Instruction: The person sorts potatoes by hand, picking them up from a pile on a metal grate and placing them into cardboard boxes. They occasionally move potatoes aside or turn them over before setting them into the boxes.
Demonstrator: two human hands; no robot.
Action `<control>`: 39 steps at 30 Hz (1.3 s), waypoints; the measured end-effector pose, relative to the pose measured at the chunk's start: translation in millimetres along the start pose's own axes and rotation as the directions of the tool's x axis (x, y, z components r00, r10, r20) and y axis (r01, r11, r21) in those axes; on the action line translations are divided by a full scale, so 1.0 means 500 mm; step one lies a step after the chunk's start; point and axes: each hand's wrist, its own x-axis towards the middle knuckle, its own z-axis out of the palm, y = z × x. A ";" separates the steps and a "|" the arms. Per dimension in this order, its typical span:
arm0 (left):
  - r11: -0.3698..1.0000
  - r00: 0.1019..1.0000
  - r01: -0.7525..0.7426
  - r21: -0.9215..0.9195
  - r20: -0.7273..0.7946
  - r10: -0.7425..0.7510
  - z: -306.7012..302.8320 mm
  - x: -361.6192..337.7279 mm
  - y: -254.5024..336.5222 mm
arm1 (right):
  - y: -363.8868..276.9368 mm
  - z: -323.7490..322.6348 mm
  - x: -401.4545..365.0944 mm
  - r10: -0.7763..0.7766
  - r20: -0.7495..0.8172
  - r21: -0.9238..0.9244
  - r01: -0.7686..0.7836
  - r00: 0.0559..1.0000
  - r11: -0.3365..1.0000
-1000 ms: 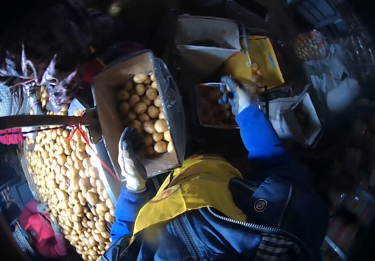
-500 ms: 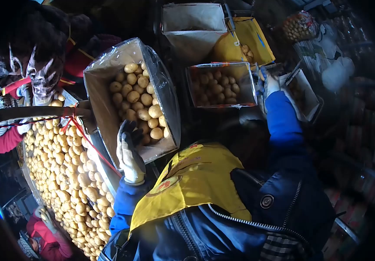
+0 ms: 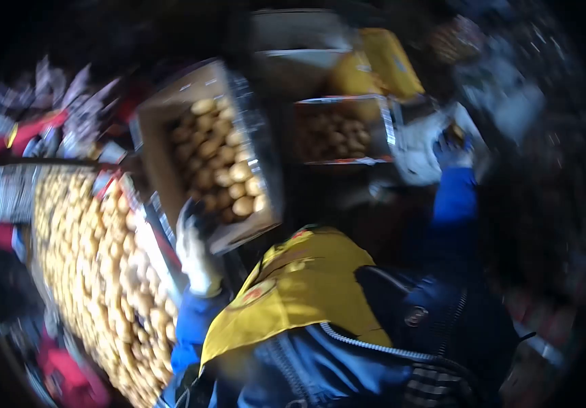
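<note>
The left hand [image 3: 198, 255], in a pale glove with dark fingers, is at the near left side of a large open brown cardboard box [image 3: 159, 158], its fingers by the rim; blur hides whether they grip it. The box stands tilted, with round tan potatoes [image 3: 221, 178] heaped inside and shiny clear plastic [image 3: 263, 146] along its right side.

The right hand [image 3: 453, 148], with bluish fingers, reaches over an open white box [image 3: 419, 151]. A small brownish thing shows at its fingertips, but whether they close on it I cannot tell.

Between the hands and farther forward, a smaller open box with a bright rim [image 3: 345, 162] holds more round potatoes [image 3: 337, 136]. Beyond it is a yellow box [image 3: 391, 64]. To the left, a broad mass of loose potatoes [image 3: 95, 251] lies beside the large box. A person in red clothing [image 3: 68, 377] is at the lower left.
</note>
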 end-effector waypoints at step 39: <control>0.705 0.685 -0.400 -0.586 -0.702 -0.195 -0.554 -0.354 0.044 | 1.735 0.058 -0.677 0.942 -0.330 -0.852 0.407 0.068 -0.328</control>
